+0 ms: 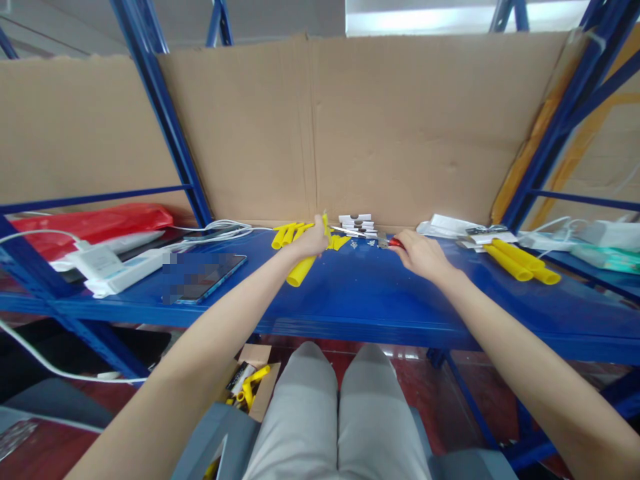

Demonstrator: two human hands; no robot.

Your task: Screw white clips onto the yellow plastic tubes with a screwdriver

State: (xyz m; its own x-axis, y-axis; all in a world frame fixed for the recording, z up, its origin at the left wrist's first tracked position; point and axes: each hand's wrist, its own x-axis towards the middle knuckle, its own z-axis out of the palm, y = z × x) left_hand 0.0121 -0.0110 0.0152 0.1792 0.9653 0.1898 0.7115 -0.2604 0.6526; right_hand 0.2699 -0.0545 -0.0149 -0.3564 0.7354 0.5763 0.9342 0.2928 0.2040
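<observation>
My left hand [313, 239] is closed around a yellow tube [301, 272]; the tube's wide round end points toward me, and a narrower yellow tip shows beyond the fingers. In my right hand [423, 253] is a red-handled tool that looks like pliers [395, 243], its metal head pointing left. Small metal pieces [354, 244] lie on the blue shelf [380, 293] between the hands. Several more yellow tubes [286, 235] rest left of my left hand, and flat yellow pieces [341, 243] lie just right of it. White slips or small boxes [356, 220] are stacked behind.
A phone [215, 279], a power strip [125, 272] and a red bag [110, 227] lie at left. Yellow tubes [515, 260] and white packets [450, 227] sit at right. Cardboard [400, 133] stands behind the shelf. Below is a carton [263, 393] with yellow pieces.
</observation>
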